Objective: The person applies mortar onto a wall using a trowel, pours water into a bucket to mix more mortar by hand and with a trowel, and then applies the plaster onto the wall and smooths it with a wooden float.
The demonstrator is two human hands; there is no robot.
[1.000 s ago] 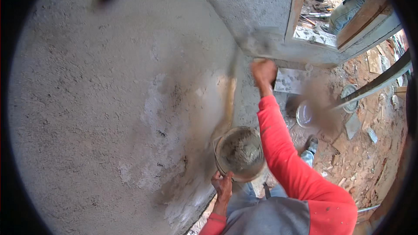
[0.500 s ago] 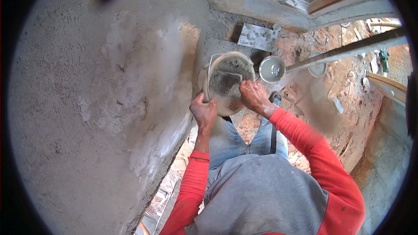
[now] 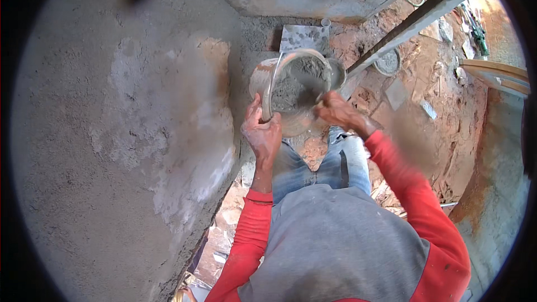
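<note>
A mortar-smeared bucket is tilted in front of my legs, with wet grey mortar inside. My left hand is closed on its near left rim, fingers outside and thumb by the edge. My right hand is closed at the right side of the opening, around the handle of a trowel. Motion smears the trowel's dark blade over the mortar, and the handle is mostly hidden in my fist.
A plastered wall rises close on the left. Behind the bucket are a spotted board and a partly hidden small pail. A long beam slants across the right, near another bucket. Rubble covers the reddish ground.
The bucket has come up and tips more toward the right, covering part of the small pail. My right hand has shifted slightly right with the trowel, while my left keeps its hold.
</note>
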